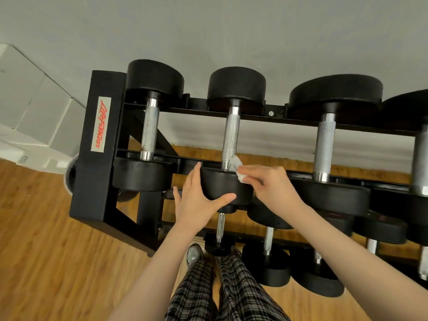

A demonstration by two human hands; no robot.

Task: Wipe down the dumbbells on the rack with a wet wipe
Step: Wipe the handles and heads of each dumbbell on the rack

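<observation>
The right hand (271, 184) pinches a crumpled white wet wipe (238, 169) between its fingers and thumb, holding it against the top edge of the near head of the second dumbbell (225, 186), right where the knurled handle (230, 137) meets the black disc. The left hand (196, 198) steadies the same head from the other side: its fingers lie straight up along the left edge and its thumb stretches across the front face, so the disc sits between the two hands. This dumbbell lies across the top rails of the black rack (97, 163), between a dumbbell at the left end (148, 126) and a larger dumbbell (328, 144) to the right. Smaller dumbbells sit on the lower tier (268, 258). Below are plaid trousers (222, 290), a grey shoe (194, 254) and wooden flooring (46, 251)
</observation>
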